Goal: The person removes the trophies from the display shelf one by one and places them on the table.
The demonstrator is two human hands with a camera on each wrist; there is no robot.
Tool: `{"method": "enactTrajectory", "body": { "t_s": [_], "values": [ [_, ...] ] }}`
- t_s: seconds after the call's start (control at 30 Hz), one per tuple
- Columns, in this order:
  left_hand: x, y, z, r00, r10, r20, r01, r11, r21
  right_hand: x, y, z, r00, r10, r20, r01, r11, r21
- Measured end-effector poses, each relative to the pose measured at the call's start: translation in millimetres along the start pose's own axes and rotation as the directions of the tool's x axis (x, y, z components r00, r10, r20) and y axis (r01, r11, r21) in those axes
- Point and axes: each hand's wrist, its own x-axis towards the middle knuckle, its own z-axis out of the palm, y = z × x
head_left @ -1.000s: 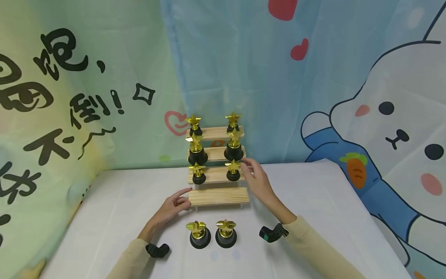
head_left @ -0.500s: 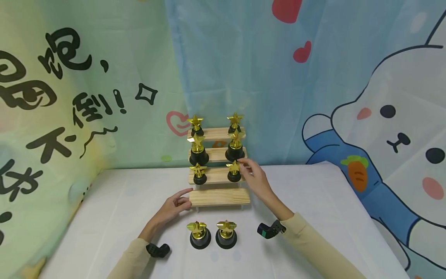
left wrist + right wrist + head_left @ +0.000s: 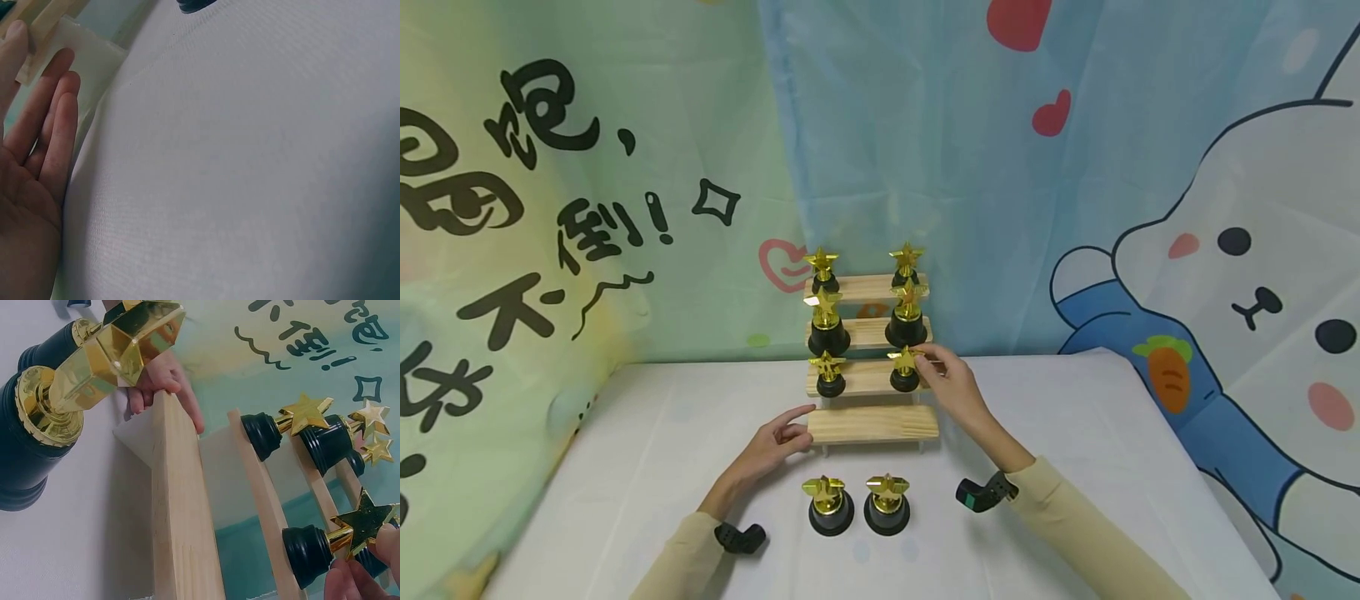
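Observation:
A stepped display stand with wooden shelves point(image 3: 872, 425) stands upright, with star trophies on its upper steps. My right hand point(image 3: 955, 390) pinches the gold star of the small trophy point(image 3: 306, 555) at the right end of the second step from the front. This trophy's black base sits on the wood. At the left end of the bare lowest shelf, my left hand point(image 3: 771, 443) touches the board, its fingers fairly straight in the left wrist view. Two more trophies, a left one point(image 3: 831, 512) and a right one point(image 3: 887, 510), stand on the table before the stand.
A white cloth point(image 3: 1037, 533) covers the table around the stand. Behind it hangs a printed curtain point(image 3: 985, 208) with a cartoon rabbit. Larger trophies, including one at the right point(image 3: 906, 321), stand on the step behind the pinched one.
My right hand has shifted slightly left, bringing its fingertips onto the small trophy's star. The left hand stays at the lowest shelf. The head view has shifted a little.

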Motion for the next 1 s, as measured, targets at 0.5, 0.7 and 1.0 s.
{"method": "enactTrajectory", "body": {
  "t_s": [0.5,0.7,1.0],
  "values": [
    [-2.2,3.1,-0.1,1.0,0.006,0.006,-0.006,1.0,-0.015,-17.1,-3.2,-3.5,0.999,-0.039,0.009,0.039,0.999,0.0],
    [-2.0,0.9,0.3,1.0,0.019,0.01,-0.019,1.0,-0.018,-36.3,-2.1,-5.9,0.999,-0.031,0.012,0.031,0.999,0.018],
    [-1.7,2.8,0.0,0.999,0.038,0.018,-0.038,0.999,-0.013,-62.5,-1.0,-13.0,1.0,0.008,0.026,-0.008,1.0,0.025]
  ]
}}
